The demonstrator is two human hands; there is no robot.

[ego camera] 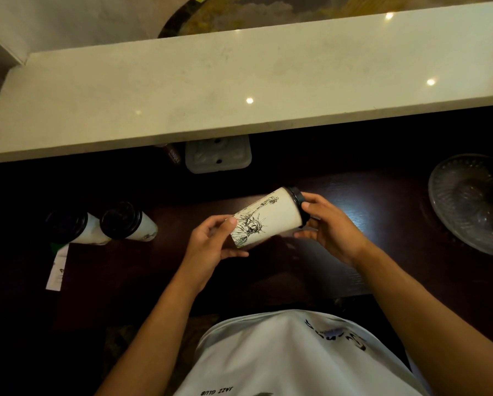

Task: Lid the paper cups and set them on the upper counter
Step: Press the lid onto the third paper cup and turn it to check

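A white paper cup (pixel 271 217) printed with a Statue of Liberty drawing lies tilted on its side above the dark lower counter (pixel 368 252), held between both hands. My left hand (pixel 214 244) grips its base end. My right hand (pixel 329 228) wraps the rim end, where a black lid (pixel 298 195) sits on the cup. Two more lidded cups stand at the left of the lower counter: one (pixel 76 228) farther left, the other (pixel 128 221) beside it. The pale stone upper counter (pixel 239 90) runs across the top with nothing on it.
A ribbed glass dish (pixel 474 201) sits at the right of the lower counter. A pale moulded tray (pixel 218 155) lies under the upper counter's front edge, next to a small dark object (pixel 172 155). A paper slip (pixel 57 267) lies at the left.
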